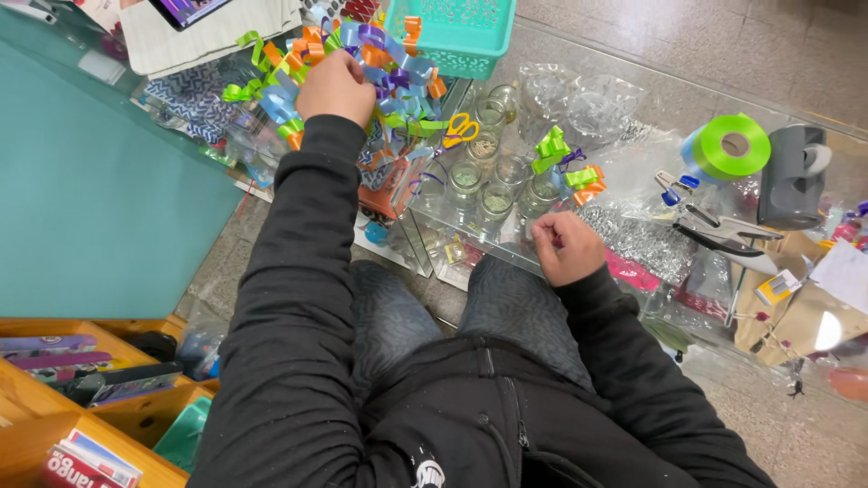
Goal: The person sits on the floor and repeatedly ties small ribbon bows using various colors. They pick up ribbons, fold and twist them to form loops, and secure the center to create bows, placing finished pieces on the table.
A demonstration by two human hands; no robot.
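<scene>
Ribbons (362, 63) in a curly bright bunch sit up high and far from the body, where the left hand (334, 88) squeezes them from above, while the right hand (565, 246), curled shut on nothing seen, waits lower down near the small glass jars (484, 176).

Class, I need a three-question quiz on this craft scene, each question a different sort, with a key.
1. True or false: the left hand rests on a bunch of curled ribbon bows.
2. Which colour is the ribbon roll beside the tape dispenser? A red, B green, C white.
3. What stands in a cluster on the glass table above the right hand?

Key: 1 true. 2 B. 3 small glass jars.
</scene>
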